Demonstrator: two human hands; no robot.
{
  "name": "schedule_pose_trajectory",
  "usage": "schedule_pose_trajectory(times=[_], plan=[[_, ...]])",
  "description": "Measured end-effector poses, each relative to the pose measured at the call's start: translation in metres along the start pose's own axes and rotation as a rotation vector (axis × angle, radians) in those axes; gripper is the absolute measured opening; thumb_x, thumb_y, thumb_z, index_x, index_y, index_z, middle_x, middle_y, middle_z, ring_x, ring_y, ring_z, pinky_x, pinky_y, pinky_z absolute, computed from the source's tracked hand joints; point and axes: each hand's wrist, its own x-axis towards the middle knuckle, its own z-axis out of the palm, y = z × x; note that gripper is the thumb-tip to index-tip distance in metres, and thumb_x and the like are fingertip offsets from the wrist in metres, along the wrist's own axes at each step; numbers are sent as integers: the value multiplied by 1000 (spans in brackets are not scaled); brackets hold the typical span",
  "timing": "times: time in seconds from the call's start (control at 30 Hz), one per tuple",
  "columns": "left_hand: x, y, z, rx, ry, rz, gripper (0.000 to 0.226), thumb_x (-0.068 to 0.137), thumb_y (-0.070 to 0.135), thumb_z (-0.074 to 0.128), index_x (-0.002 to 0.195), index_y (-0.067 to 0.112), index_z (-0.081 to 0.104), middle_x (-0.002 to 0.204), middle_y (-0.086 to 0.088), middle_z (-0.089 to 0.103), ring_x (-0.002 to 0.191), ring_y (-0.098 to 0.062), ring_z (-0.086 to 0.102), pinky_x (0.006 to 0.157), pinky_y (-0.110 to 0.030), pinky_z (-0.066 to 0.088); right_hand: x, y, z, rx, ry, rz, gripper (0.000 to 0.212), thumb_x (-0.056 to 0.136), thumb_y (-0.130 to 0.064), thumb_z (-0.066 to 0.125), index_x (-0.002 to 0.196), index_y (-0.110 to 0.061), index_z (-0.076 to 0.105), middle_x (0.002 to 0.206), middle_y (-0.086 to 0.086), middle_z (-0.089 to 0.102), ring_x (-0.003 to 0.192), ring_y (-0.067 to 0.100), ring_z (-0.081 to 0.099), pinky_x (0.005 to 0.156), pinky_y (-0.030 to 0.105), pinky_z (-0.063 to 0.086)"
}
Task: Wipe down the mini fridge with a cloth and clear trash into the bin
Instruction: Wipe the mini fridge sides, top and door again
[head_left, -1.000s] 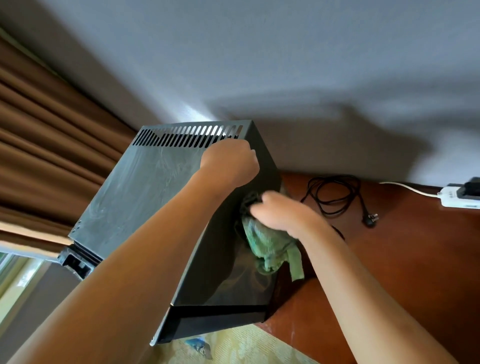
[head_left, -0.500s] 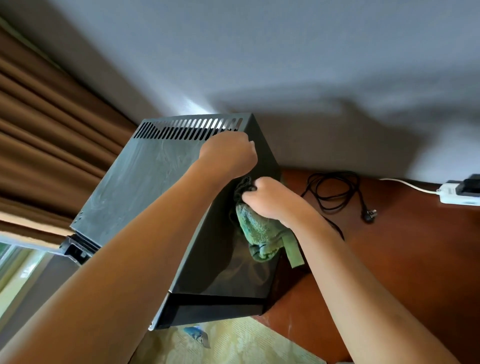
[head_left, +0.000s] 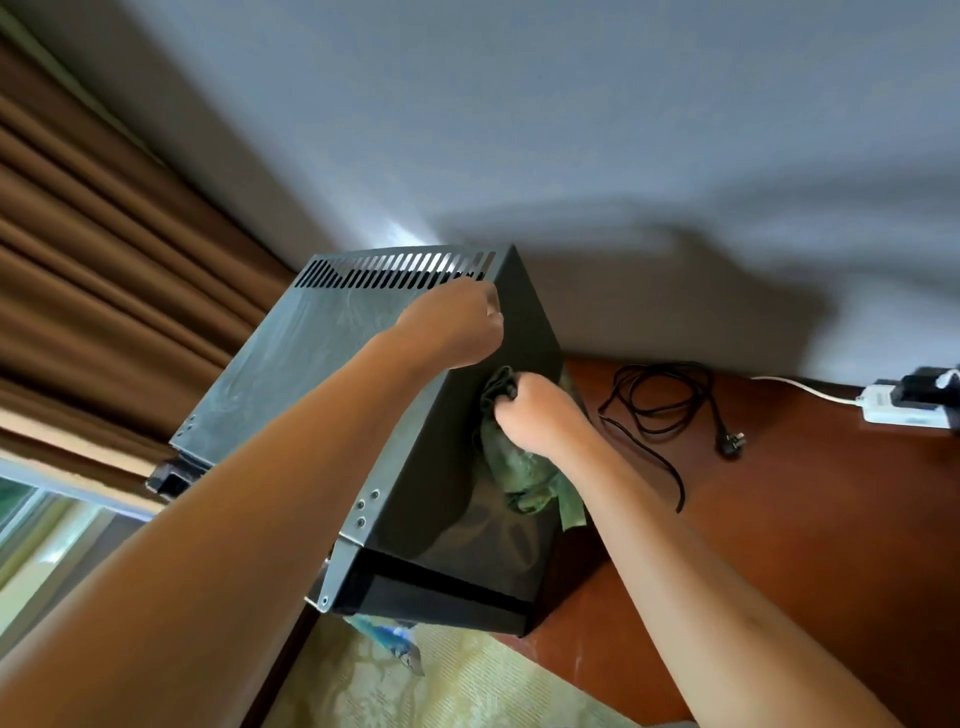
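The black mini fridge stands on a reddish wooden desk, its vented top panel dusty and streaked. My left hand grips the fridge's upper right edge near the vent slots, fingers curled over it. My right hand holds a bunched green cloth pressed against the fridge's dark right side, high up near the top edge. The cloth's loose end hangs down below my wrist.
A coiled black power cord with its plug lies on the desk right of the fridge. A white power strip sits at the far right by the wall. Brown curtains hang at left. A blue wrapper lies on the patterned floor below.
My right hand has slid the green cloth upward along the fridge's right side, toward my left hand. My left hand keeps its grip on the top edge.
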Motion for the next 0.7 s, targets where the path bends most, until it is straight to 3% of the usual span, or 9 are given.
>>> schedule_pose_trajectory(times=[0.07, 0.1, 0.2, 0.3, 0.4, 0.47, 0.5, 0.6, 0.7], plan=[[-16, -4, 0, -17, 40, -3, 17, 93, 28, 49, 107, 24, 58, 111, 3, 64, 95, -17, 59, 79, -34, 51, -5, 9, 7, -111, -28, 11, 25, 102, -28, 46, 112, -11, 61, 106, 14, 66, 97, 34, 65, 83, 42, 55], [-23, -6, 2, -1, 62, -17, 13, 92, 28, 51, 104, 25, 55, 106, 4, 63, 91, -17, 58, 75, -33, 50, -9, 13, 13, -156, -67, 23, 26, 103, -28, 46, 114, -10, 61, 108, 14, 65, 98, 34, 64, 83, 40, 54], [-45, -11, 4, 110, 68, -107, 13, 90, 28, 52, 102, 22, 52, 94, 2, 58, 84, -20, 57, 65, -34, 46, -19, 13, 30, -123, -159, 30, 22, 101, -27, 47, 95, -11, 60, 85, 8, 61, 76, 27, 59, 66, 36, 46], [-60, -12, 6, 197, 14, -164, 15, 93, 33, 52, 100, 20, 53, 85, 2, 57, 76, -19, 56, 60, -32, 43, -23, 1, 29, -76, -65, -31, 21, 96, -31, 48, 93, -13, 59, 75, 3, 60, 66, 23, 57, 58, 34, 42], [-73, -11, 10, 267, -16, -187, 19, 95, 38, 50, 93, 19, 55, 79, 1, 57, 67, -17, 55, 51, -27, 36, -27, 3, 26, -28, 108, -90, 22, 96, -30, 47, 108, -20, 62, 100, 5, 68, 91, 31, 64, 76, 39, 52], [-79, -11, 12, 301, -17, -207, 22, 96, 38, 49, 88, 19, 55, 76, 0, 58, 65, -18, 56, 49, -26, 35, -32, 13, 30, -7, 87, -46, 25, 99, -25, 47, 118, -18, 62, 113, 9, 66, 103, 34, 63, 89, 41, 53], [-82, -11, 13, 309, -18, -215, 23, 96, 38, 49, 85, 19, 55, 75, 0, 58, 65, -19, 57, 50, -26, 38, -34, 18, 35, -51, 13, -6, 23, 100, -22, 46, 115, -15, 63, 109, 12, 65, 100, 34, 63, 88, 41, 53], [-87, -12, 16, 301, -4, -223, 23, 96, 35, 49, 81, 19, 55, 74, 0, 59, 66, -20, 59, 52, -26, 43, -44, 14, 51, -157, -225, 61, 23, 101, -20, 46, 83, -11, 57, 75, 9, 52, 67, 25, 50, 64, 37, 43], [-90, -14, 19, 258, 2, -223, 19, 97, 33, 49, 89, 17, 57, 76, -1, 58, 69, -21, 60, 56, -28, 46, -49, -2, 49, -44, -127, -9, 20, 95, -30, 50, 91, -12, 56, 74, 5, 56, 66, 23, 53, 58, 33, 38]])
